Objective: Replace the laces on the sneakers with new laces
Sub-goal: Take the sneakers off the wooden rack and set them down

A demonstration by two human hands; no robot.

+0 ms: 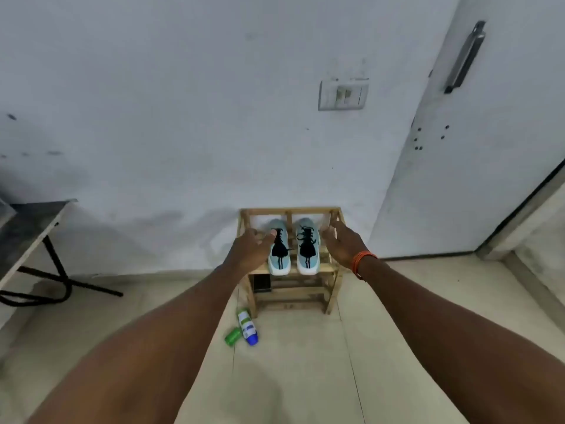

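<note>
Against the far wall, on the top shelf of a small wooden shoe rack (333,273), a pair of pale blue sneakers (309,263) sits side by side, toes toward the wall, heels near. Black laces (306,237) are threaded and tied on both. Left hand (252,244) is spread wide and holds nothing, with its fingertips at the left shoe's outer edge; contact cannot be confirmed. Right hand (341,243) is likewise spread and empty, just beside the right shoe, over the rack's right side, with an orange thread band (363,261) at the wrist. By my reading the task is at its very start: nothing unlaced, shoes not yet lifted off the rack, no new laces in view. All the unthreading and relacing of both shoes remains. On the floor near the rack's left leg lie a white bottle with a blue cap (247,327) and a green container (233,336), touching. The bottle's label shows green print, too blurred to read. No brand is legible on the sneakers.
</note>
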